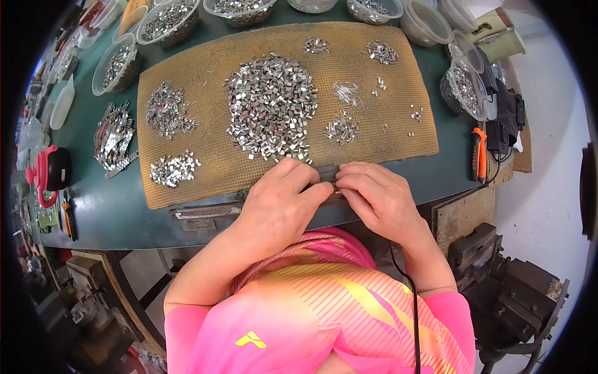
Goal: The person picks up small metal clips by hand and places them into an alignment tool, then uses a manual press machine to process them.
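My left hand (278, 201) and my right hand (381, 194) meet at the front edge of a tan woven mat (205, 75). Both are closed, fingertips pinched close together. Whatever they hold is too small and too covered to name; a dark metal strip (326, 170) shows between them. Just beyond my left fingers lies a big pile of small silver metal links (271, 106). Thin silver pins (347, 95) and a heap of small silver pieces (342, 128) lie beyond my right hand. A flat metal bar (205, 210) sits at the table edge, left of my left wrist.
Linked metal bands (114, 138) lie left of the mat. Plastic tubs of metal parts (169, 22) line the back of the green table (106, 218). Orange-handled pliers (478, 156) rest at the right, a pink-and-black object (50, 171) at the left. A black cable (412, 293) hangs before me.
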Motion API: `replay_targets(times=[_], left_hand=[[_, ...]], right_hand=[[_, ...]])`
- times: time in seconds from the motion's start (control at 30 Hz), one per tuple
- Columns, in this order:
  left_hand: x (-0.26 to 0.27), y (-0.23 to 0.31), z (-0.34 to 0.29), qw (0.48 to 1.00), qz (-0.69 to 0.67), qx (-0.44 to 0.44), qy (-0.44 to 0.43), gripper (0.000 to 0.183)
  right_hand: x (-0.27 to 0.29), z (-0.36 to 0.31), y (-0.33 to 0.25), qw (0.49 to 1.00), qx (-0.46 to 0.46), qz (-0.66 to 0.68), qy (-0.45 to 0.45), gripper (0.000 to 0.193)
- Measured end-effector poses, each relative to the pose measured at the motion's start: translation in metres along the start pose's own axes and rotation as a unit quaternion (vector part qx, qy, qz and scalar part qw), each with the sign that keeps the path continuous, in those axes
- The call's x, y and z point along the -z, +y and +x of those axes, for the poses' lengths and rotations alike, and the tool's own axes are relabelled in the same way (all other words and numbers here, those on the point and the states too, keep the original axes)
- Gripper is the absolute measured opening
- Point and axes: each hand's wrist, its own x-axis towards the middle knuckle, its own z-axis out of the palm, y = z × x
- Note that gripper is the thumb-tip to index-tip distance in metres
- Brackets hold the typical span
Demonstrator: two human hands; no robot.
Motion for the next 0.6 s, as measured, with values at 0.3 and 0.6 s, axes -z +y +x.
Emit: replay_targets(times=[0.3,0.6], left_hand=[[0.001,-0.002,-0.001,0.999,-0.017,0.006,0.027,0.023],[0.022,-0.008,-0.007,0.997,-0.022,0.045,0.051,0.019]], right_hand=[[0.001,0.002,-0.003,0.999,0.035,-0.033,-0.003,0.016],[0.003,0.010,-0.004,0.999,-0.033,0.012,-0.024,0.011]])
